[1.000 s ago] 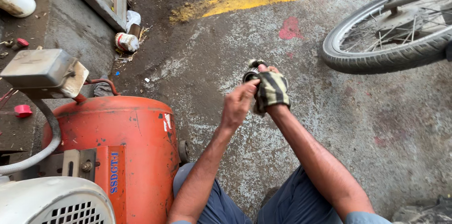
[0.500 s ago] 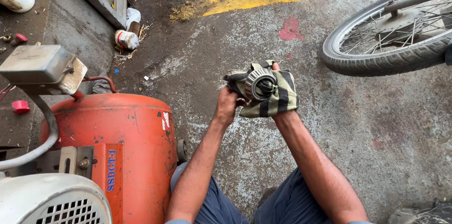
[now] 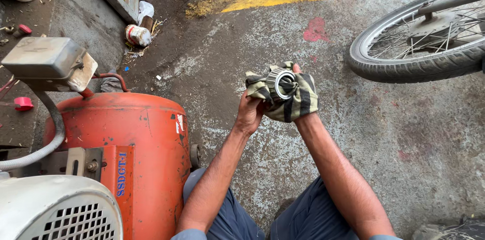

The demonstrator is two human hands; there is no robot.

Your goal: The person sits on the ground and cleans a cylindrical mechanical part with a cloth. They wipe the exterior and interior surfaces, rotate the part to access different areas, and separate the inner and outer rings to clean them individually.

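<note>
The left hand (image 3: 251, 114) and the right hand (image 3: 303, 96) are both closed around a striped rag (image 3: 298, 101) holding a shiny metal ring (image 3: 279, 83), which looks partly wiped, above the dirty floor (image 3: 353, 159), with an orange tank (image 3: 126, 139) off to the left hand's side.

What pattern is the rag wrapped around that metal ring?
The rag is striped olive-tan and black, seen in the head view, around the ring.
</note>
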